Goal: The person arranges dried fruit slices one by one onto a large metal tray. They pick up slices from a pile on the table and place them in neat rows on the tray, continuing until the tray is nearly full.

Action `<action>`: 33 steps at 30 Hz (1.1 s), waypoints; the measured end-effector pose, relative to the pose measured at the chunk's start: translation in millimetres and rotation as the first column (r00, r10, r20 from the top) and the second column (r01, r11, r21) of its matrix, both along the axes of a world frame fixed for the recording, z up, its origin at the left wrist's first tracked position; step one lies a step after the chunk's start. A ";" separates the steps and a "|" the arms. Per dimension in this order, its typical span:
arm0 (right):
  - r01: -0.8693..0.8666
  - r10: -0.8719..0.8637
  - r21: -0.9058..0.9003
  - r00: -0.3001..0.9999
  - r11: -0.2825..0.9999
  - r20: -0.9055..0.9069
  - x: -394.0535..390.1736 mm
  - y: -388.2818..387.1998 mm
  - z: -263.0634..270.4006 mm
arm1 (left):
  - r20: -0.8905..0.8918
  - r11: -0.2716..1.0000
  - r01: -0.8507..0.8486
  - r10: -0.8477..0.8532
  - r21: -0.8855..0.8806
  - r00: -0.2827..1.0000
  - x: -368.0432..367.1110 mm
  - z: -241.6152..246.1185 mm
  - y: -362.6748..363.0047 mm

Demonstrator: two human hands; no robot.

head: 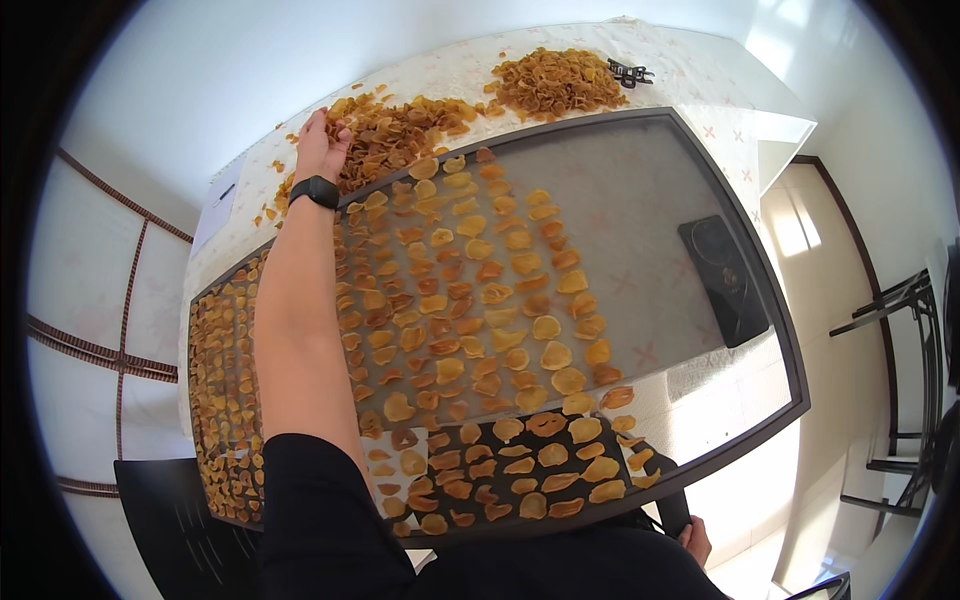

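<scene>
My left hand (324, 146), with a black smartwatch (315, 193) on the wrist, reaches to the near-left side of a heap of yellow-brown dried slices (397, 135). Its fingers are bent against the slices; whether one is pinched between them is hard to tell. Beneath my forearm is a dark-framed mesh screen (637, 187). Many dried slices (450, 307) lie across its left and middle parts in rough rows, spread singly. Low on the right, beyond the screen's near edge, my right hand (698, 541) is partly hidden, its fingers around a dark flat bar (673, 511).
A second heap of slices (559, 82) sits at the back, beside a black hair claw clip (630, 73). A black phone (724, 281) lies within the screen's right part. Paper with a pen (223, 196) rests at left. Black chairs (176, 525) stand lower left and at right.
</scene>
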State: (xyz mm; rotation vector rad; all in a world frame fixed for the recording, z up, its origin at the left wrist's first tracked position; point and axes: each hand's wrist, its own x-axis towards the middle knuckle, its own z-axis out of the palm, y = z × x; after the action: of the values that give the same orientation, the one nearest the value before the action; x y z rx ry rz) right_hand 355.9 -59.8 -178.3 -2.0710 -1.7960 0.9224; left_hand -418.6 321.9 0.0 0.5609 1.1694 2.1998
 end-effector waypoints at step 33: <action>-0.017 0.017 0.021 0.999 1.000 0.042 -2.4 3.0 -0.6 | -0.626 0.647 -0.293 -0.370 -0.703 0.686 37.4 15.3 -28.6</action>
State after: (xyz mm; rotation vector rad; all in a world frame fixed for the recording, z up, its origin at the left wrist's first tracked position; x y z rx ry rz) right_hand 353.5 -56.8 -178.9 -2.0801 -1.8389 0.8665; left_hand -381.1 293.2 15.3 1.0979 2.3098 1.1357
